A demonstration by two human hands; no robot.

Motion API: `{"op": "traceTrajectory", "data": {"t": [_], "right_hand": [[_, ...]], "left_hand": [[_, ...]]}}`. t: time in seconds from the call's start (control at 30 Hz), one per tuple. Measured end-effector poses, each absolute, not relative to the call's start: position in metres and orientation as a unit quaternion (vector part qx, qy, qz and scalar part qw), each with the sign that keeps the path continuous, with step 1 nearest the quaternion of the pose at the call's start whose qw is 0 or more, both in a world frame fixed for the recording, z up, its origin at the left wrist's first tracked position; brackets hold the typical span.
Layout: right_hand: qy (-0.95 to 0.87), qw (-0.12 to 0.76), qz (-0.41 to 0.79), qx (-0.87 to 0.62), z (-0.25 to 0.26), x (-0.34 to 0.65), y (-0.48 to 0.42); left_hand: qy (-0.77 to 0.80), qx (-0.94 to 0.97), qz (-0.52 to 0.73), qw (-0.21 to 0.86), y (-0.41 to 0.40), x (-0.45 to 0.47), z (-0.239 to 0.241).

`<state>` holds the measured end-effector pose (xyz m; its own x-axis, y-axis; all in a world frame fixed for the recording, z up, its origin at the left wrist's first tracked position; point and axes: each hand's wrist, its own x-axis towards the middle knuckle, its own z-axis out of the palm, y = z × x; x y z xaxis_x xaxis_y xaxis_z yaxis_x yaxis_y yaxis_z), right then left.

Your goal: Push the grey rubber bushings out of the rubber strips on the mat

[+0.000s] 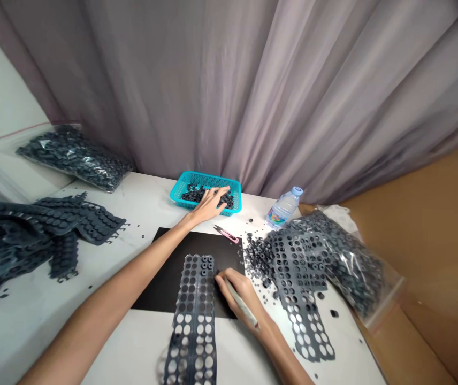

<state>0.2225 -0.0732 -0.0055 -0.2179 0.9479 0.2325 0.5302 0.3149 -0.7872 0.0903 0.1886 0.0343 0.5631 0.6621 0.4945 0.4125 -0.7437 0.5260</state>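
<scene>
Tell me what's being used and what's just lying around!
Seemingly in use:
Black parts in teal basket, left hand over them
Pen-like tool, right hand holding it
Dark holed strip

Seemingly lying about:
Water bottle
Pink snips
Filled bag at left

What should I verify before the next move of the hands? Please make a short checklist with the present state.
1. Right hand grips the pen-like tool: ok.
2. Left hand is at the teal basket of dark pieces: ok.
3. Left fingers hold a piece: cannot tell; too small to see.
4. Perforated strip lies wholly over the black mat: not ok; its near part extends past the edge.
5. Pink snips are clear of both hands: ok.
6. Bottle is capped: ok.
</scene>
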Motion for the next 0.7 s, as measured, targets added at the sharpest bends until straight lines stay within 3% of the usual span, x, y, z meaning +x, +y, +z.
{"op": "traceTrajectory", "data": {"t": [0.27, 0.43, 0.7], "right_hand": [[-0.72, 0.354, 0.289, -0.522, -0.004, 0.222, -0.075], [-0.685, 0.367, 0.324, -0.539, -0.006, 0.221, -0.079], [-0.576, 0.428, 0.391, -0.577, -0.015, 0.224, -0.068]], "left_hand": [[0.327, 0.839, 0.412, 0.143, 0.125, 0.036, 0.02], [0.309, 0.863, 0.362, 0.172, 0.063, -0.001, 0.002], [0.255, 0.897, 0.276, 0.233, 0.03, 0.007, 0.022]]}}
